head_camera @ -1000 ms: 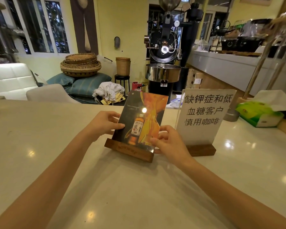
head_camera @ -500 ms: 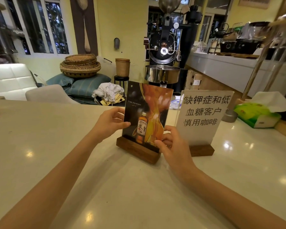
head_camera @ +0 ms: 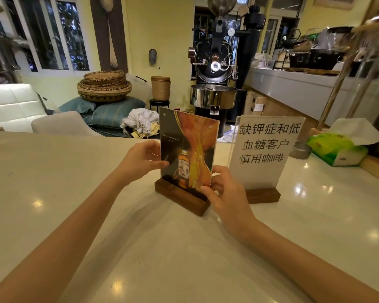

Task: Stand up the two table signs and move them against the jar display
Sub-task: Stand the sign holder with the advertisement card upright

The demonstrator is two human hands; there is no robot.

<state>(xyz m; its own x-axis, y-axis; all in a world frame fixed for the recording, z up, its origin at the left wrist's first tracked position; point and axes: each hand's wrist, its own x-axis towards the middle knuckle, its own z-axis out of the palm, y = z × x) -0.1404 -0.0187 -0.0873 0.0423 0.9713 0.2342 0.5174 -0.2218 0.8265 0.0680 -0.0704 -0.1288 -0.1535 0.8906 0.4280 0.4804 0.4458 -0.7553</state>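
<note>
Whisky advertisement sign [head_camera: 187, 149], upright on desk [head_camera: 74, 193]: left hand [head_camera: 140, 160] and right hand [head_camera: 225, 193] fingers clamped on its edges. Slide by the wooden base [head_camera: 181, 196], keeping the panel vertical, clear of the Chinese notice sign [head_camera: 265, 149].

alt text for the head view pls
Both hands, left and right, hold a whisky sign upright in its wooden base on a pale counter, beside a standing white sign.

White sign [head_camera: 265, 154] close beside right
</note>
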